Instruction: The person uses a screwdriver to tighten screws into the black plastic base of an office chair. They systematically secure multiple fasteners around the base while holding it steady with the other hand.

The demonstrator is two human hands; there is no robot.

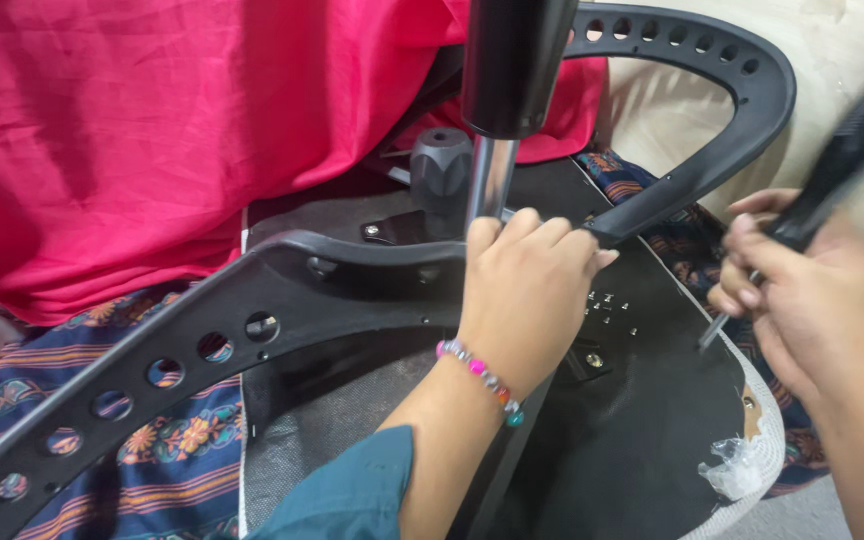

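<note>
Armrest bracket (372,262) under left hand (527,285), screwdriver (832,170) in right hand (802,290)

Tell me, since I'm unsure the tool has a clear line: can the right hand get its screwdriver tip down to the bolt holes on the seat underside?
Probably yes. The right hand holds the screwdriver beside the bolt holes, with bare seat underside between. The left hand grips the armrest frame just left of them.

From my left hand (527,290), on the armrest frame (252,320), the gas cylinder (497,120) rises at twelve o'clock. My right hand (802,295) with the screwdriver (832,170) sits at three. The cloth (132,130) lies at ten, a plastic bag (742,465) at four on the seat underside (632,430).
</note>
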